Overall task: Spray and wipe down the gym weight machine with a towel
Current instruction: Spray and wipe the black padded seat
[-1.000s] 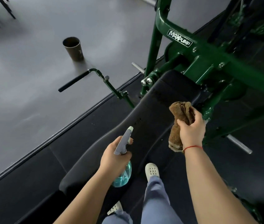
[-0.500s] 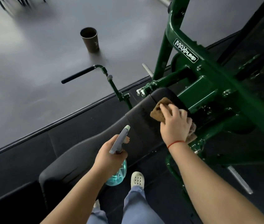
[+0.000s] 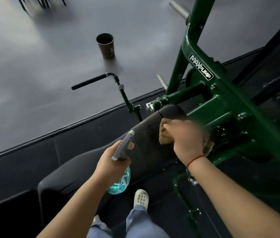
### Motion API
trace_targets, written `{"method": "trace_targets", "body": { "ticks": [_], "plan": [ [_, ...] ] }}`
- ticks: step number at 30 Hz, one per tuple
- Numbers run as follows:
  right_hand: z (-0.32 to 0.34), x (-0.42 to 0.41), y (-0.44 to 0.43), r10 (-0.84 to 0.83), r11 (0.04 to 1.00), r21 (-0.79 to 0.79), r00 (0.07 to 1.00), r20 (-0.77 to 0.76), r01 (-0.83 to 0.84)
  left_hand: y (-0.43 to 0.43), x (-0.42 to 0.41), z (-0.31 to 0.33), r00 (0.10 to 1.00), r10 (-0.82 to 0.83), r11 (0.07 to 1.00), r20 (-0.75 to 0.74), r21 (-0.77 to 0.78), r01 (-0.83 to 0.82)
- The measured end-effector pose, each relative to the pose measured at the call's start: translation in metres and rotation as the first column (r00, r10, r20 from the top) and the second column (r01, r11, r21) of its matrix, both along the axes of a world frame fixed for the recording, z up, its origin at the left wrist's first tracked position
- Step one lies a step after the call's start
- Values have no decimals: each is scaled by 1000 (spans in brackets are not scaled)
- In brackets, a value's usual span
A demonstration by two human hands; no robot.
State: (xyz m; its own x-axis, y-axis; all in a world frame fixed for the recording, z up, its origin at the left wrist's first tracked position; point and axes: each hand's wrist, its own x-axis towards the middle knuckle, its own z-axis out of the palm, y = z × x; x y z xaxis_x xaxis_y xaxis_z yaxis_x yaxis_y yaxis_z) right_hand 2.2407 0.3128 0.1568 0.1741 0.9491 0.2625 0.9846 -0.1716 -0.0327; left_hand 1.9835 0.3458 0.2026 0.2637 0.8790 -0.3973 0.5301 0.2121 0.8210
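Right hand (image 3: 187,140): palm down on a bunched brown towel (image 3: 164,135), pressing it onto the upper end of the black padded bench (image 3: 84,170) of the weight machine. The towel shows on both sides of the hand. The fingers are blurred, so I cannot tell whether they curl round the cloth or lie flat on it. A red string (image 3: 195,160) circles that wrist.

Left hand (image 3: 111,163): closed round the neck of a spray bottle (image 3: 120,184), the forefinger at the trigger. The grey spray head points up the pad towards the towel. The bottle body is translucent teal; I cannot read its fill level or any label.

Writing: one plate on the green frame (image 3: 185,69), white letters on black, reads "MAXPUMP" (image 3: 201,69).

Beside the pad, a green lever with a black grip (image 3: 89,81) stands out over the grey floor (image 3: 33,74). A dark paper cup (image 3: 105,46) stands upright on that floor, well apart from the machine; its print is illegible and its inside too dark to judge. Below the bottle, a white perforated clog (image 3: 141,198) stands on black matting.
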Motion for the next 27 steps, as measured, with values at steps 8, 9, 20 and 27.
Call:
{"method": "trace_targets", "body": {
  "ticks": [8,9,20,27],
  "plan": [
    [1,-4,99,-105,989,-112,992,-68,97,1,6,7,1000,-4,1000,1,-10,4],
    [4,-4,109,-106,984,-154,992,-68,95,1,7,7,1000,-6,1000,-5,-11,6],
    [25,-1,51,-253,952,-220,953,-167,214,11,11,5,1000,-6,1000,11,-4,6],
    [15,20,76,-259,957,-169,957,-129,236,24,13,6,999,2,1000,48,-11,-2]
  ]
}}
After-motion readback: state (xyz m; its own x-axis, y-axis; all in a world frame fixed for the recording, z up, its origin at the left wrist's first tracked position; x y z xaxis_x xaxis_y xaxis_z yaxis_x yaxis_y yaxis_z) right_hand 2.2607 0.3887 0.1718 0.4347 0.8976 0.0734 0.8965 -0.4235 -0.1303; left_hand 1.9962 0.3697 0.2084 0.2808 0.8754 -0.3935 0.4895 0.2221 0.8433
